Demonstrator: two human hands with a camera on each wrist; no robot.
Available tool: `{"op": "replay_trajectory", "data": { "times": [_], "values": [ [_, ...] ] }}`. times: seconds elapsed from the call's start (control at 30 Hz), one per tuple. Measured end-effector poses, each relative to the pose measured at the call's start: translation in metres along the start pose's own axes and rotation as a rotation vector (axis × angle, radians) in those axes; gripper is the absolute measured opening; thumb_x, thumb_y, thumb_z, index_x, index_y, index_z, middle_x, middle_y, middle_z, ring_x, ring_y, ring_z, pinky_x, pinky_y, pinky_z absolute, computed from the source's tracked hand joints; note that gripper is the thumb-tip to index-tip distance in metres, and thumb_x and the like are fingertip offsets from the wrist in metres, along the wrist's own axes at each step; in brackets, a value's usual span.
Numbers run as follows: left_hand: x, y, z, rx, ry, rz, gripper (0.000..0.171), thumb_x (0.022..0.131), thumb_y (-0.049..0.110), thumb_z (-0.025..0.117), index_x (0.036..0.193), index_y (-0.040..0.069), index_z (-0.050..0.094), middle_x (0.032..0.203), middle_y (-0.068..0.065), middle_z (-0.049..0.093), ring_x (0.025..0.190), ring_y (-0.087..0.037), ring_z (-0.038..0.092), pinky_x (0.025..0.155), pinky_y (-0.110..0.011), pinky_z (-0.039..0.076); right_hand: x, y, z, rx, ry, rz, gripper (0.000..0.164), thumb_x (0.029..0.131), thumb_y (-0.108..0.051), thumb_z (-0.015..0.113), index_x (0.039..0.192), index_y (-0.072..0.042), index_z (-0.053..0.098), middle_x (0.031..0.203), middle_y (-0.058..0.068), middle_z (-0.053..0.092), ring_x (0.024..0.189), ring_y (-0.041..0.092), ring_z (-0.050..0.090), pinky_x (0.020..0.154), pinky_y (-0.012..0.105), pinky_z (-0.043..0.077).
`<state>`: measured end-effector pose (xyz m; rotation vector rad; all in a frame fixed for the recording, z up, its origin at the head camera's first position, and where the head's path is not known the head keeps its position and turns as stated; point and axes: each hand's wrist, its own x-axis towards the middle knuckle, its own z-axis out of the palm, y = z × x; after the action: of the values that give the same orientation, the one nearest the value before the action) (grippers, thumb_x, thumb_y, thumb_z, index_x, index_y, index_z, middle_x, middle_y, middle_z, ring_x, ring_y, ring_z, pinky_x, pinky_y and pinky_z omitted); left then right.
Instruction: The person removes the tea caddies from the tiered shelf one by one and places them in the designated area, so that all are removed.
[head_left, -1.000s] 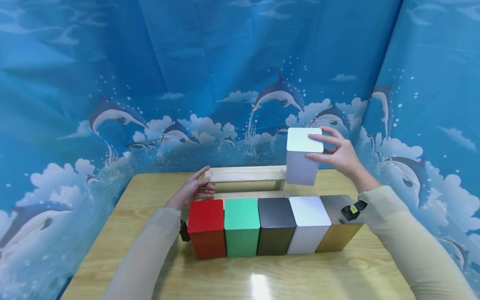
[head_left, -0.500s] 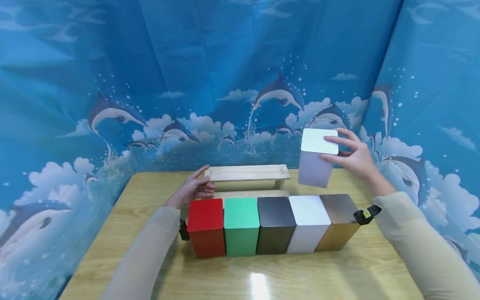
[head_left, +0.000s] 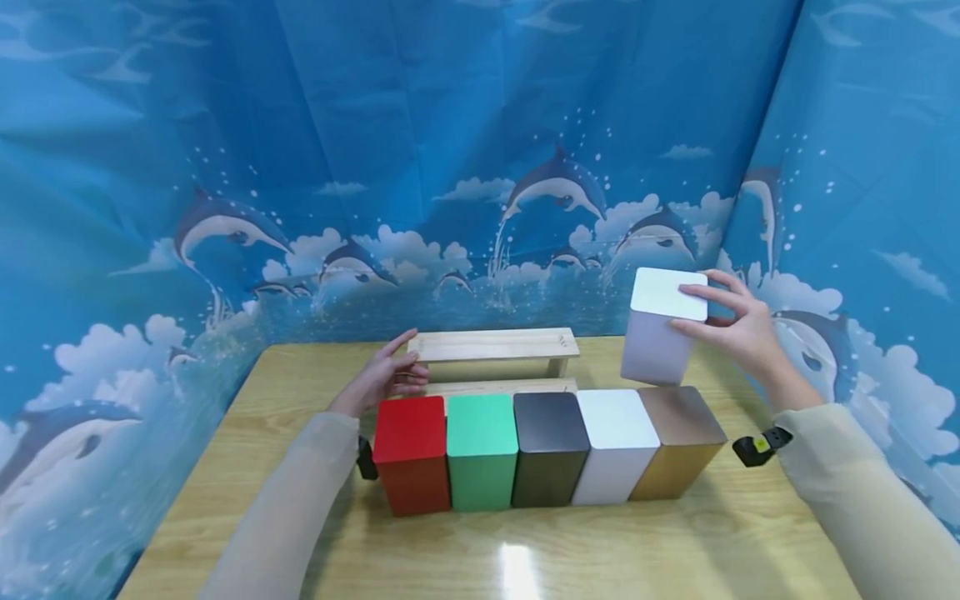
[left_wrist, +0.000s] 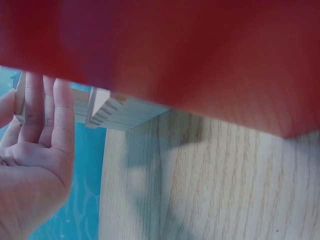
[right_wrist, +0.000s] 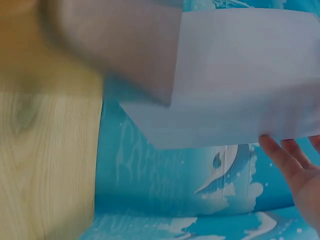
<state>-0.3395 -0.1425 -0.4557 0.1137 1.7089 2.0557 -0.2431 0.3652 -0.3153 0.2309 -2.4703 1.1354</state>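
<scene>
My right hand (head_left: 744,332) grips a tall white box (head_left: 656,346) with rounded corners by its upper end. It holds the box, slightly tilted, in the air behind the right part of a box row. In the right wrist view, fingertips press along the side of that white box (right_wrist: 235,75). At the back, my left hand (head_left: 381,379) holds the left end of a pale wooden stepped rack (head_left: 491,344). The left wrist view has the thumb and fingers on either side of the board's end, partly hidden by a blurred red box (left_wrist: 200,60).
In front of the rack, side by side, stand a red box (head_left: 411,454), a green box (head_left: 482,454), a black box (head_left: 551,450), a second white box (head_left: 618,446) and a brown-gold box (head_left: 678,442). A dolphin-print curtain (head_left: 420,167) rises behind the wooden table (head_left: 600,550).
My right hand has carried the white box to the right and slightly down, away from the rack's right end. My left hand has stayed on the rack.
</scene>
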Motion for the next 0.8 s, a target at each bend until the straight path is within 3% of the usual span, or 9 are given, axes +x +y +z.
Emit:
{"op": "replay_trajectory", "data": {
  "times": [0.2, 0.47, 0.67, 0.8],
  "values": [
    [-0.008, 0.009, 0.004, 0.015, -0.050, 0.001, 0.055, 0.100, 0.018, 0.044, 0.148, 0.030, 0.021, 0.104, -0.023, 0.063, 0.086, -0.026, 0.066, 0.093, -0.052, 0.042, -0.009, 0.007, -0.014, -0.008, 0.042, 0.025, 0.050, 0.079, -0.019, 0.075, 0.126, -0.013, 0.060, 0.145, 0.000, 0.031, 0.117, 0.017, 0.041, 0.071, 0.002, 0.042],
    [-0.011, 0.013, 0.006, 0.037, -0.049, -0.002, 0.056, 0.100, 0.018, 0.043, 0.149, 0.029, 0.018, 0.096, -0.015, 0.067, 0.090, -0.029, 0.065, 0.092, -0.050, 0.043, -0.021, 0.022, -0.026, -0.021, 0.052, 0.043, 0.049, 0.079, -0.019, 0.075, 0.125, -0.012, 0.060, 0.143, 0.002, 0.032, 0.098, -0.002, 0.046, 0.070, 0.002, 0.043],
    [-0.011, 0.012, 0.007, 0.031, -0.052, -0.006, 0.056, 0.100, 0.019, 0.044, 0.149, 0.029, 0.019, 0.111, -0.028, 0.059, 0.090, -0.028, 0.066, 0.094, -0.051, 0.041, -0.035, 0.032, -0.034, -0.043, 0.098, 0.063, 0.049, 0.079, -0.019, 0.075, 0.125, -0.012, 0.060, 0.142, 0.000, 0.033, 0.097, -0.002, 0.045, 0.071, 0.000, 0.041],
    [-0.012, 0.011, 0.007, 0.027, -0.057, -0.007, 0.056, 0.100, 0.019, 0.043, 0.149, 0.030, 0.019, 0.102, -0.020, 0.065, 0.091, -0.029, 0.065, 0.094, -0.051, 0.041, -0.042, 0.038, -0.040, -0.056, 0.106, 0.089, 0.049, 0.080, -0.020, 0.074, 0.126, -0.011, 0.059, 0.143, -0.001, 0.032, 0.098, -0.001, 0.043, 0.071, 0.000, 0.040]
  ]
}}
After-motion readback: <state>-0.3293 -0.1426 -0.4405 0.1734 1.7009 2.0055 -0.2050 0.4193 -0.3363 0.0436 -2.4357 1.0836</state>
